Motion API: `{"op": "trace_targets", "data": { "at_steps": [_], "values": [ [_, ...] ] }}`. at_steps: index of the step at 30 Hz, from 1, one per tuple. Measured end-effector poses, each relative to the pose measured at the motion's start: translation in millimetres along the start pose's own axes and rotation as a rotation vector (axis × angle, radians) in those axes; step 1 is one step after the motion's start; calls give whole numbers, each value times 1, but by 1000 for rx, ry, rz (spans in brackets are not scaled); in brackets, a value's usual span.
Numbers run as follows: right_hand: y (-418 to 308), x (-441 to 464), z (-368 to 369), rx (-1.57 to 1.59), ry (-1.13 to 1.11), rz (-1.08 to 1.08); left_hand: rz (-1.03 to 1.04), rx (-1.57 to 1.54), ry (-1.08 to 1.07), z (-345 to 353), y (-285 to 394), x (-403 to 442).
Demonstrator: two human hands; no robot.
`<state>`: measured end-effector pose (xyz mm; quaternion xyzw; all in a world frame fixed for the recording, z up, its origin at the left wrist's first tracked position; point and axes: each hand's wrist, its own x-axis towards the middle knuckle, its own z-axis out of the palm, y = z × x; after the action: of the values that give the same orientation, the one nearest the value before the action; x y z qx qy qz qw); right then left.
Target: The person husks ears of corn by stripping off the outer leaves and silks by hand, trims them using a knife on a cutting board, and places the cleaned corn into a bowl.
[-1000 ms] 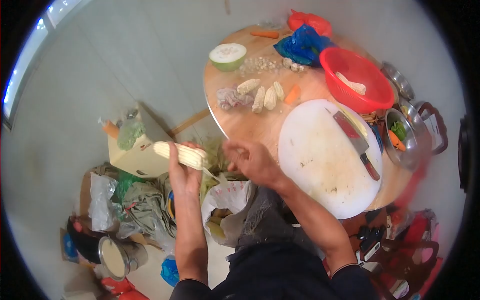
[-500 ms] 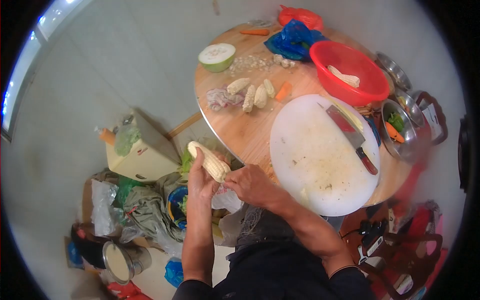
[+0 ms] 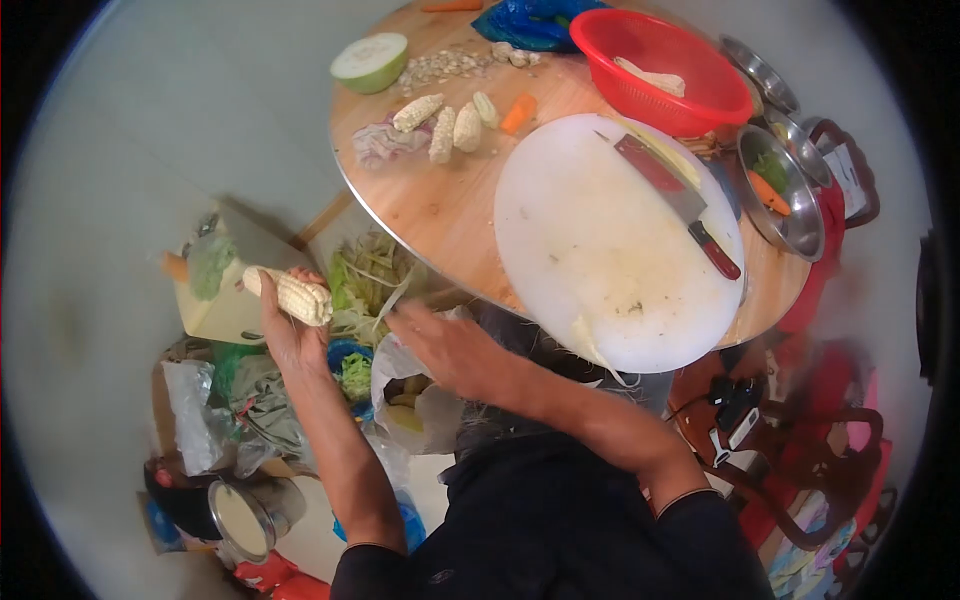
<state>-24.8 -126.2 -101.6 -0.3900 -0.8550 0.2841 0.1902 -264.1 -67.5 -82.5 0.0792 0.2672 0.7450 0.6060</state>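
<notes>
My left hand (image 3: 295, 335) is wrapped round a peeled ear of corn (image 3: 290, 298), held tilted in the air left of the table. To its right, my right hand (image 3: 435, 345) is a little blurred, its fingers pinched on a pale strip of corn husk (image 3: 397, 292). Below my right hand hangs a whitish plastic bag (image 3: 425, 410) with scraps inside. A heap of green husks (image 3: 365, 285) lies behind, between the two hands. On the white cutting board (image 3: 600, 250) rests a cleaver (image 3: 670, 190) with a dark red handle.
The round wooden table (image 3: 430, 210) bears several peeled corn cobs (image 3: 467, 128), a halved winter melon (image 3: 370, 65), a carrot piece (image 3: 518, 113) and a red basin (image 3: 650, 100) with corn. Steel bowls (image 3: 800, 225) line its right edge. A lidded pot (image 3: 243, 522) stands lower left.
My left hand has carried the corn leftward, away from the table. My right hand has come off the cob's end, with a husk strip at its fingers. The view has shifted down, uncovering the bag.
</notes>
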Motion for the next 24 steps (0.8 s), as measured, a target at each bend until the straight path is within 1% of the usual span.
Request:
{"op": "trace_targets", "data": {
  "at_steps": [3,4,5,7,8,10,11,13,14,16,18,20,22,23,24],
  "values": [
    [34,-59,43,-66,-287,163,-4,-8,48,-13,-6,-3],
    [46,-70,53,-70,-400,222,-52,-10,54,-19,-11,-4],
    [57,-80,65,-65,-403,228,-102,-10,57,-24,-17,-5],
    [79,-97,90,-109,-322,201,-143,-17,51,-31,-29,-10],
    [89,-104,104,-103,-323,203,-177,-27,39,-32,-34,-12],
    [98,-110,116,-156,-157,56,-180,-13,69,-34,-38,-14],
    [103,-113,120,-159,-157,57,-184,-20,81,-38,-39,-13],
    [99,-109,112,-64,-167,164,-189,-27,93,-38,-42,-11],
    [96,-107,109,-62,-167,165,-195,-45,102,-39,-43,-11],
    [86,-95,94,-79,-113,227,-201,-57,115,-41,-43,-12],
    [92,-71,104,-32,43,170,-168,-16,114,-40,-45,-10],
    [99,-18,104,-19,-38,13,-175,-16,118,-34,-45,-11],
    [95,39,112,145,127,7,-177,-13,126,-30,-43,-12],
    [83,50,116,154,126,1,-194,-30,97,-30,-41,-12],
    [67,61,113,170,414,19,-208,-47,66,-29,-38,-13]
  ]
}}
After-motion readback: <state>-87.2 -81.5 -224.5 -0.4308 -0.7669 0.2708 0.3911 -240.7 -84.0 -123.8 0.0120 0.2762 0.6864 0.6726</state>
